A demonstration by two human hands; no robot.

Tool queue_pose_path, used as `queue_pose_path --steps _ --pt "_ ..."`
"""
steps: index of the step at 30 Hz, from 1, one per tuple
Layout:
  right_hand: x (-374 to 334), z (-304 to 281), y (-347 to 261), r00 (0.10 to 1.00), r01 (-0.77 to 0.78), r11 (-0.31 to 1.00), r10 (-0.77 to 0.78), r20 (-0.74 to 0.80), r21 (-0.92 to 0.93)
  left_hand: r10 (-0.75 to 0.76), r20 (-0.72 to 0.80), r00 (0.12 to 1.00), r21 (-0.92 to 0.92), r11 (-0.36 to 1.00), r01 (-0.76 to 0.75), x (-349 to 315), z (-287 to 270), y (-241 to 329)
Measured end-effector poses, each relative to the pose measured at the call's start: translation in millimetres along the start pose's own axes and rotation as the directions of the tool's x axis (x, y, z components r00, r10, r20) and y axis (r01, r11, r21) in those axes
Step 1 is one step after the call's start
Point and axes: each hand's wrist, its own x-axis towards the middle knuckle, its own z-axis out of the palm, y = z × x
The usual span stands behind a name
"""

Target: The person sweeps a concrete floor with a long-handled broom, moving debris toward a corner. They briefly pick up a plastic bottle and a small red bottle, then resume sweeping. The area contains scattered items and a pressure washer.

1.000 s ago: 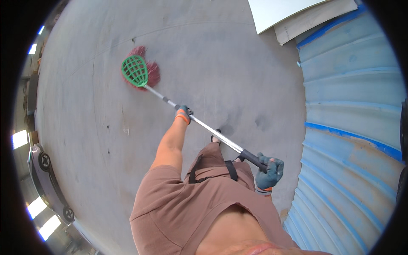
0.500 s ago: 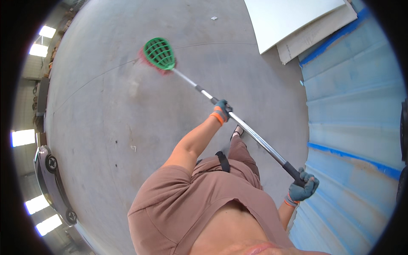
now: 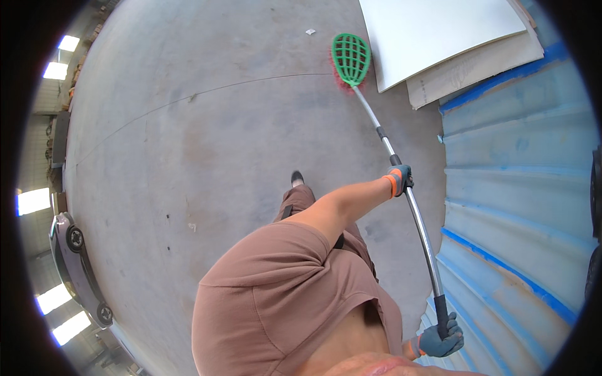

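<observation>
A long broom [image 3: 422,232] with a silver pole slants from the lower right up to its head. Its green slotted head [image 3: 350,59], with red bristles showing round the rim, rests on the grey floor beside a white board. My left hand [image 3: 400,180], in a grey glove with an orange cuff, is closed round the middle of the pole. Lower down, my gloved right hand [image 3: 441,339] is wrapped round the black grip at the pole's end.
White sheets [image 3: 445,37] lie at the upper right, their edge close to the broom head. Blue corrugated panels [image 3: 501,188] run down the right side. A parked car [image 3: 78,269] stands far left. Small white scraps [image 3: 310,31] dot the concrete floor [image 3: 219,144].
The broom head has swept to the right across the floor toward the white sheets. My left hand has moved right with the pole, and my right hand has dropped lower.
</observation>
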Motion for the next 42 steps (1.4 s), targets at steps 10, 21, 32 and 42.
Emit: queue_pose_path --steps 10,21,32,42 --pt "-85.5 191.0 -6.9 0.998 -0.001 0.999 -0.002 -0.062 -0.047 -0.048 0.047 0.998 0.044 0.998 0.046 42.3 -58.0 175.2" --pt "-167.2 447.2 5.4 0.916 -0.298 0.954 0.279 0.287 0.024 0.053 -0.118 0.992 -0.323 0.942 -0.088 44.7 -239.1 449.1" --pt "-297.8 589.4 73.8 0.548 -0.673 0.740 0.504 0.667 -0.006 0.091 -0.564 0.820 -0.367 0.862 -0.349 64.1 -487.5 632.5" --pt "-177.9 626.0 93.7 0.717 -0.595 0.758 0.348 0.604 0.269 0.167 -0.176 0.970 -0.583 0.776 -0.239 54.6 -281.6 665.6"
